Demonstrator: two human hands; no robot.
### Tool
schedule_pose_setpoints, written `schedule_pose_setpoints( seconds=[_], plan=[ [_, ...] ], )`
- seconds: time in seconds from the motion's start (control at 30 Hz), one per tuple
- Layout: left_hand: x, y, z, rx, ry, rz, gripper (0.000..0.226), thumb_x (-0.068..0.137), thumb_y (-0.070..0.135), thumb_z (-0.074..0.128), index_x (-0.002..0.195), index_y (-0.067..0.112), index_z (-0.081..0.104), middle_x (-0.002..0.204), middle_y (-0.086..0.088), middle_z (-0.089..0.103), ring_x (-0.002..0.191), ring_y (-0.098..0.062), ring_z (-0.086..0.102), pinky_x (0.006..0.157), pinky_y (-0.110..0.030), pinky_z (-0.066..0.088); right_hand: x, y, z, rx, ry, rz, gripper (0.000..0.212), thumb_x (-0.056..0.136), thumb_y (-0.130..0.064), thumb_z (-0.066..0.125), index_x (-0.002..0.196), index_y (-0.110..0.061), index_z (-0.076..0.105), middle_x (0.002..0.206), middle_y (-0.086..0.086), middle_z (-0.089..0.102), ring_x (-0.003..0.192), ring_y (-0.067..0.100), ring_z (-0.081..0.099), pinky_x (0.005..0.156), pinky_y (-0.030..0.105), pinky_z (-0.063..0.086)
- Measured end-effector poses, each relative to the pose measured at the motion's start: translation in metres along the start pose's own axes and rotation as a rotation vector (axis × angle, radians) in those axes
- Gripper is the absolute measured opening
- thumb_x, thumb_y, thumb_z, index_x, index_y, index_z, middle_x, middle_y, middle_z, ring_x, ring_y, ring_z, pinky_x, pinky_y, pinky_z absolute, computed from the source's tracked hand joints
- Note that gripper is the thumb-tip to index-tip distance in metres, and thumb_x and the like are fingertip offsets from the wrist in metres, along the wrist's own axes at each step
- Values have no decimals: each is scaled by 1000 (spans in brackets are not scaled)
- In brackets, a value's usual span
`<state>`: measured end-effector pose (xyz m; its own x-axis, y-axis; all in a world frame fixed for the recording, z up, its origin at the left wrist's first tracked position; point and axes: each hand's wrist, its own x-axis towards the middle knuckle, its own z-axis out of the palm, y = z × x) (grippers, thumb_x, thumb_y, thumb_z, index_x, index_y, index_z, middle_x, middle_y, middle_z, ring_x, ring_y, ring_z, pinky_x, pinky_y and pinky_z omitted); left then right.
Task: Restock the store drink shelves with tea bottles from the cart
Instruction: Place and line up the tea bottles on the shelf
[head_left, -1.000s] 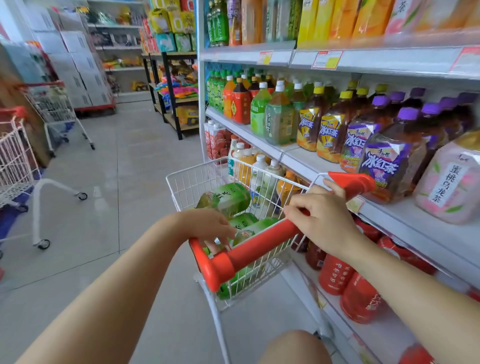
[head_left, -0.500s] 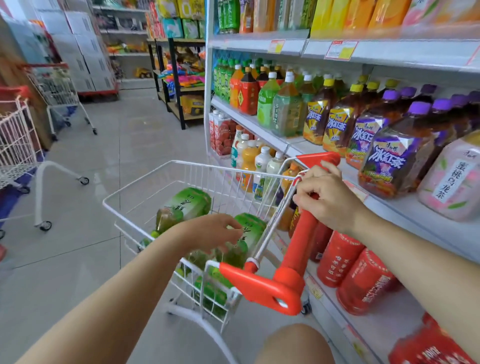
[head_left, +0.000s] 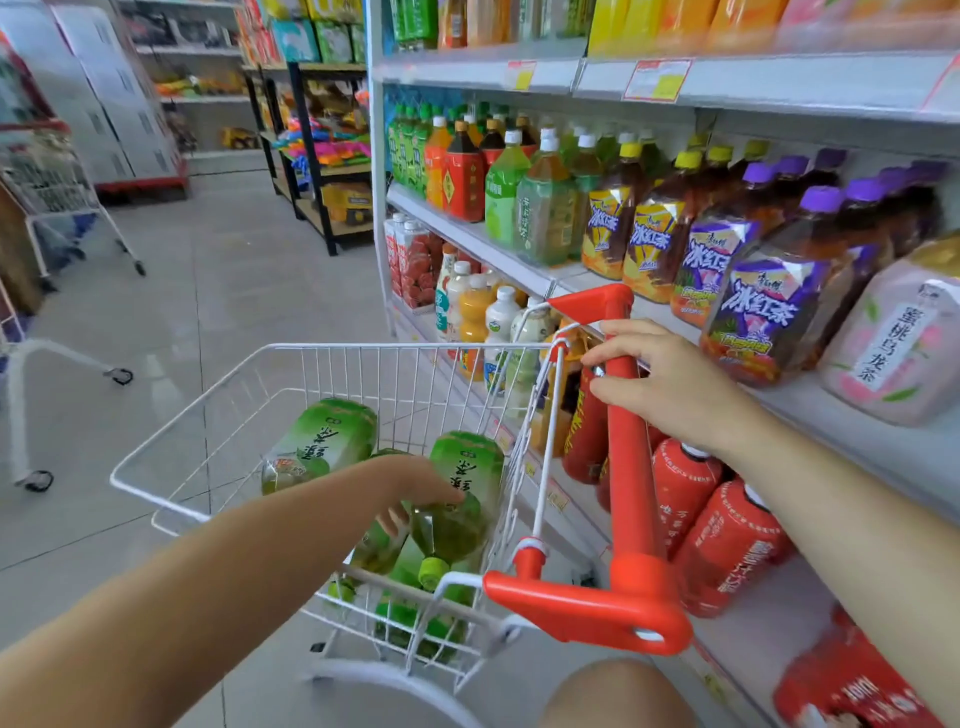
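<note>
- Head view, sole source. Found the drink shelves (head_left: 467, 238) running along the right in tiers, closely faced. Noted shelved green tea (head_left: 501, 200) standing upright on the middle tier, toward its far end. Could not make out a free slot from this angle.
- Found the cart (head_left: 395, 347) drawn up just beside the shelves, basket open at the top, red handle (head_left: 629, 467) turned toward the shelf edge.
- Recorded several tea bottles lying on their sides in the basket, piled and touching. Marked the green tea bottle (head_left: 470, 462) nearest the handle side and a second bottle (head_left: 327, 441) to its left.
- Observed the left hand (head_left: 415, 486) down inside the basket, fingers curled over the shoulder of the green tea bottle. Judged a hold taken, no lift yet.
- Observed the right hand (head_left: 660, 387) wrapped round the upper part of the handle, steadying the cart.
- Judged the step in hand to be drawing one bottle out of the pile.
- Recommended closing round the body rather than the neck, given a smooth wrapper and a full load.
- Recommended raising it straight up, clear of the wire rim, before swinging toward the shelf.
- Advised keeping the handle held, since wheels and a shifting pile could roll the cart.
- Advised turning the bottle upright, label outward, before setting it among the shelved green tea.
</note>
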<state>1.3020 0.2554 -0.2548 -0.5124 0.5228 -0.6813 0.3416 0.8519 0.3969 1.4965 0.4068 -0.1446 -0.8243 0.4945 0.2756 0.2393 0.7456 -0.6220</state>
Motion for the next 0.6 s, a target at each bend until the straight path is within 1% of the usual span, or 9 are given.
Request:
schedule_pose_setpoints(
  seconds=[0.07, 0.1, 0.17, 0.27, 0.37, 0.4, 0.47, 0.53, 0.6],
  plan=[
    [8, -6, 1, -104, -68, -74, 65, 88, 51, 57, 136, 10, 39, 132, -12, 47, 111, -30, 55, 93, -44, 51, 0, -2, 3, 41, 26, 17, 23, 78, -15, 66, 87, -36, 64, 134, -11, 45, 123, 3, 42, 96, 18, 27],
    [12, -9, 1, -182, -109, -98, 69, 88, 52, 57, 137, 9, 37, 135, -15, 45, 115, -32, 53, 97, -45, 48, 0, -3, 4, 50, 36, 27, 23, 78, -14, 65, 87, -35, 64, 135, -11, 45, 123, 2, 42, 95, 17, 27],
    [19, -14, 2, -334, -144, -116, 72, 84, 50, 63, 136, 6, 38, 136, -19, 46, 119, -36, 51, 100, -46, 45, 0, -4, 5, 56, 52, 44, 23, 77, -14, 65, 89, -33, 65, 135, -12, 45, 122, 2, 42, 95, 16, 27],
    [27, -16, 7, -429, -119, -107, 75, 74, 48, 75, 129, 7, 44, 124, -21, 53, 111, -38, 56, 98, -51, 46, -3, -1, 6, 74, 65, 58, 23, 77, -13, 65, 91, -32, 67, 135, -12, 45, 123, 2, 43, 97, 17, 27],
    [24, -13, 13, -483, -55, -81, 73, 71, 41, 80, 124, 10, 40, 125, -22, 51, 109, -43, 55, 89, -55, 50, -9, -1, 6, 102, 62, 70, 24, 77, -13, 65, 92, -32, 67, 134, -14, 44, 122, 1, 42, 96, 19, 28],
    [22, -12, 13, -499, -25, -72, 67, 72, 39, 80, 120, 12, 41, 121, -21, 53, 105, -42, 58, 84, -52, 53, -10, -1, 5, 110, 63, 71, 25, 77, -12, 65, 92, -32, 67, 134, -14, 44, 122, 1, 41, 95, 19, 28],
    [17, -10, 15, -523, 2, -60, 53, 76, 37, 77, 111, 13, 45, 106, -18, 59, 90, -32, 63, 75, -42, 56, -12, -3, 5, 120, 59, 80, 25, 77, -12, 65, 93, -31, 67, 135, -14, 43, 122, 1, 41, 93, 18, 28],
    [11, -7, 16, -538, 11, -48, 43, 78, 37, 74, 106, 14, 50, 97, -14, 61, 82, -25, 61, 68, -34, 55, -13, -3, 5, 113, 52, 85, 25, 77, -12, 65, 94, -30, 67, 136, -14, 43, 122, 2, 41, 93, 18, 28],
    [5, -3, 14, -562, 25, -34, 38, 81, 35, 70, 107, 15, 50, 95, -12, 60, 79, -23, 59, 60, -32, 51, -14, -4, 5, 112, 50, 90, 24, 78, -12, 65, 94, -30, 68, 136, -14, 43, 121, 1, 40, 93, 18, 28]
  ],
)
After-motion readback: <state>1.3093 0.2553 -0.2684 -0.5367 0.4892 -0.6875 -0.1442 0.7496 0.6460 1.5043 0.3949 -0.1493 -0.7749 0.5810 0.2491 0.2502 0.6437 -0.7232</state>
